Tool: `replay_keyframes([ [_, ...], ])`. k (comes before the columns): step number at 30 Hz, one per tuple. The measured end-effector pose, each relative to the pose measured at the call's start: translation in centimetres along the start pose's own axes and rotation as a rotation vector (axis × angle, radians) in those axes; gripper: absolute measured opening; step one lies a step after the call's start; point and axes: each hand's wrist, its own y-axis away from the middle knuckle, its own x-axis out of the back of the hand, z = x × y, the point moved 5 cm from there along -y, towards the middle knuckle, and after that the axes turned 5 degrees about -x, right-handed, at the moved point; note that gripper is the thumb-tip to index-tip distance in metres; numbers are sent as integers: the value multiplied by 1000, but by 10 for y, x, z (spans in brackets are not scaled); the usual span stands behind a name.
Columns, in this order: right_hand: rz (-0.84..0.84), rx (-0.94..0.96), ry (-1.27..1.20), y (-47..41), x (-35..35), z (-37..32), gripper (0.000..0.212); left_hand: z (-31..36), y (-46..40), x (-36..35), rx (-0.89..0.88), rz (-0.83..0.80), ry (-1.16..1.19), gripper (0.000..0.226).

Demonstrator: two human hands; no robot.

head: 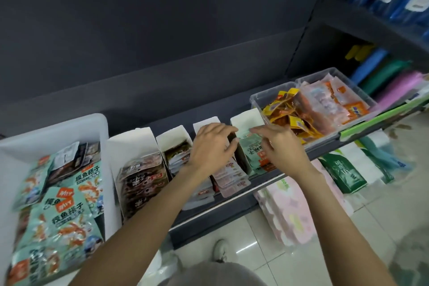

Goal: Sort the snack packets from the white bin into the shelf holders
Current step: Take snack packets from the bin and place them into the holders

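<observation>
left hand (pixel 212 146): palm down over the third white holder (pixel 207 126), fingers curled onto the dark divider edge between the third and fourth holders, no packet clearly in it

right hand (pixel 279 146): fingers (pixel 260 131) stretched flat and together, pressing on top of the mint-green packets (pixel 251 150) standing in the fourth holder (pixel 246 118); not really pinching anything, more of a flat push

packets vs hands: green stack right under the right fingertips, just beside the left fingertips, hands nearly touching

white bin (pixel 97 127): far left on the shelf, full of teal snack packets (pixel 67 211), well apart from both hands

readable print: "摸鱼搭子" on the teal packets in the bin, orange-red corner badge too blurry to read; print on the green holder stack upside down and smeared

other holders: first holder (pixel 130 144) has dark brown-red packets, second holder (pixel 174 137) dark green and white ones, pinkish packets (pixel 232 179) spilling out the front of the third

clear tubs (pixel 264 97): right of the holders, yellow and orange sachets piled in

hard to make out: left palm side hidden, most labels motion-blurred, bin cut off at the left edge, lower-shelf tissue packs (pixel 341 172) partly hidden
</observation>
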Motion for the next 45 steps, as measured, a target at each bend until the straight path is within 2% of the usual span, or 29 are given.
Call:
replay_keyframes([
  [4, 183, 26, -325, 2, 26, -59, 27, -13, 43, 64, 136, 391, 188, 23],
  [7, 168, 101, -468, 2, 18, -118, 27, -36, 98, 108, 261, 566, 343, 16],
  [9, 108, 166, -535, 2, 2, -162, 30, -57, 139, 131, 345, 617, 311, 16],
  [12, -60, 268, -554, 3, -35, -228, 31, -106, 200, 147, 507, 540, 188, 7],
  [16, -408, 336, -425, 11, -98, -306, 37, -176, 284, 144, 798, 323, -57, 37],
  [19, -655, 335, -215, 15, -149, -345, 50, -204, 326, 140, 988, 212, -26, 51],
  [21, -721, 314, -92, 17, -181, -364, 54, -217, 341, 133, 1063, 133, 33, 58],
  [24, -726, 239, 101, 22, -222, -376, 56, -227, 350, 121, 1049, 23, 80, 68],
  [26, -760, 168, 148, 28, -241, -379, 66, -232, 351, 116, 1030, -8, 70, 70],
  [29, -855, 11, 16, 34, -253, -379, 83, -236, 348, 115, 1000, -34, 47, 60],
  [31, -849, -78, -103, 35, -256, -377, 93, -236, 346, 115, 963, 22, 109, 46],
  [33, -777, -154, -163, 35, -254, -374, 101, -239, 348, 115, 960, 67, 182, 40],
  [35, -645, -155, -126, 33, -245, -375, 101, -244, 354, 114, 969, 74, 239, 45],
  [38, -410, -140, -98, 26, -220, -375, 83, -245, 355, 117, 952, 52, 286, 47],
  [39, -364, -160, -165, 23, -214, -374, 77, -242, 353, 121, 932, 73, 312, 46],
  [41, -327, -240, -497, 20, -201, -371, 72, -230, 346, 135, 906, 180, 497, 43],
  [44, -318, -343, -1107, 22, -175, -368, 62, -202, 333, 148, 922, 333, 1202, 46],
  [45, -340, -372, -1234, 25, -167, -367, 60, -195, 330, 146, 924, 341, 1348, 51],
])
